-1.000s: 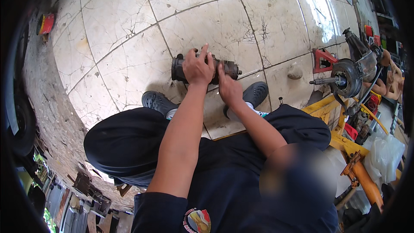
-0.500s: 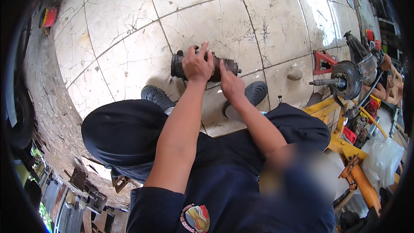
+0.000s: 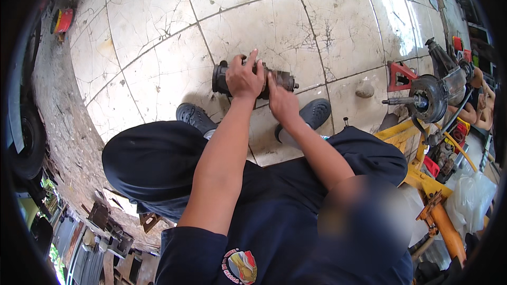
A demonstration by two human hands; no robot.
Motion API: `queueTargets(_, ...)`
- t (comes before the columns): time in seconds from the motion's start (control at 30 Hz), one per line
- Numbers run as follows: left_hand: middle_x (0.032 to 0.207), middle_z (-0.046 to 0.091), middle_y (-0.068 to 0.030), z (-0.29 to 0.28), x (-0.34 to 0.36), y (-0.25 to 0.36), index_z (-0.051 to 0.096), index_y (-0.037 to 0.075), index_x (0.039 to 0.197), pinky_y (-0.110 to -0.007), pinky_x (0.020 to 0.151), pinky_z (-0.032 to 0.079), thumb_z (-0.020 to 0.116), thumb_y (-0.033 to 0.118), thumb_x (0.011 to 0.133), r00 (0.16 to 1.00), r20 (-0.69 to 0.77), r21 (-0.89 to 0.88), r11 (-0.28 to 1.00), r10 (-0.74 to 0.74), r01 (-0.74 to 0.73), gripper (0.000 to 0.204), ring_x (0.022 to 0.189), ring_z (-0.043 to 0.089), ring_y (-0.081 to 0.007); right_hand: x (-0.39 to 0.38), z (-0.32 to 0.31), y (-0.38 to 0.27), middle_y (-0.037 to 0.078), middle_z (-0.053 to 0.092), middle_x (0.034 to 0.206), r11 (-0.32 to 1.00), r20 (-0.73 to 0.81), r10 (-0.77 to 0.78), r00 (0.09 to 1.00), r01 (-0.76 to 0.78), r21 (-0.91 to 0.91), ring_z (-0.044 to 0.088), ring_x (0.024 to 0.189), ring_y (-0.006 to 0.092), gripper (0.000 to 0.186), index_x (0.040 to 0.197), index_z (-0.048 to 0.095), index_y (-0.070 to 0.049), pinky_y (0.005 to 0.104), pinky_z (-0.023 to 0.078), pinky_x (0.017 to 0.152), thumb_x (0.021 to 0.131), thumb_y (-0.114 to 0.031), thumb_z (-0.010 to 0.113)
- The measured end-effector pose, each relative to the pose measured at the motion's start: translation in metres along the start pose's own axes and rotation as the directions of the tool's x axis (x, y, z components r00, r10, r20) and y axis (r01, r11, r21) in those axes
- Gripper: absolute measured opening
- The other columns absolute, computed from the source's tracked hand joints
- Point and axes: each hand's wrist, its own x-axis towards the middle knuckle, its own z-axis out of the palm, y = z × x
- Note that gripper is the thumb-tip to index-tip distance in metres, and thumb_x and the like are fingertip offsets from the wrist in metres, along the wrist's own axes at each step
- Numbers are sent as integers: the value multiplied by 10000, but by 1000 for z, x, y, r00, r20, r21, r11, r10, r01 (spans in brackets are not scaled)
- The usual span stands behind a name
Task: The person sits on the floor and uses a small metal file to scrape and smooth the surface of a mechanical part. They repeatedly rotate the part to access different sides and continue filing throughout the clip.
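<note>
The only lettering I could pick out was on the dark shirt (image 3: 280, 232): a round badge (image 3: 241, 268) on the left of its chest, near the sleeve (image 3: 193, 253). Small pale letters (image 3: 227, 270) curved along the rim, around a picture (image 3: 244, 266) in red, white, yellow and grey. They were tiny, and I made them out only in part.

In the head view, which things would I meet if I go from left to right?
Black tyre → red round object → left shoe → dark cylindrical part, with left hand and then right hand at it → stone → red stand → clear plastic bag.
</note>
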Motion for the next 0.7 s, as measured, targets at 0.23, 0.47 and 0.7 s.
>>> queueTargets(0.23, 1144, 655, -102, 3, 1, 0, 753, 256, 1259, -455, 925, 508, 689, 363, 925, 1000, -31, -39, 999, 0, -1, 356, 1095, 648, -294, 39, -30, -7, 124, 713, 745, 989, 102, 29, 994, -14, -149, 714, 599, 291, 549, 1478, 570, -80, 412, 563, 542, 934, -143, 531)
queueTargets(0.47, 1154, 662, -108, -1, -2, -2, 750, 262, 1263, -455, 933, 506, 699, 372, 921, 1000, -13, -49, 998, -28, 27, 362, 1109, 643, -293, 28, -28, 5, 108, 691, 707, 988, 98, -62, 993, 76, -137, 697, 581, 309, 561, 1506, 549, -118, 431, 555, 530, 946, -143, 517)
queueTargets(0.7, 1152, 663, -106, 0, -2, -5, 751, 265, 1261, -454, 921, 512, 697, 357, 911, 999, -28, -38, 999, -20, 19, 366, 1098, 647, -296, 7, -16, 4, 107, 675, 713, 997, 64, -35, 997, 40, -70, 674, 570, 332, 583, 1542, 501, -164, 462, 534, 524, 960, -162, 541)
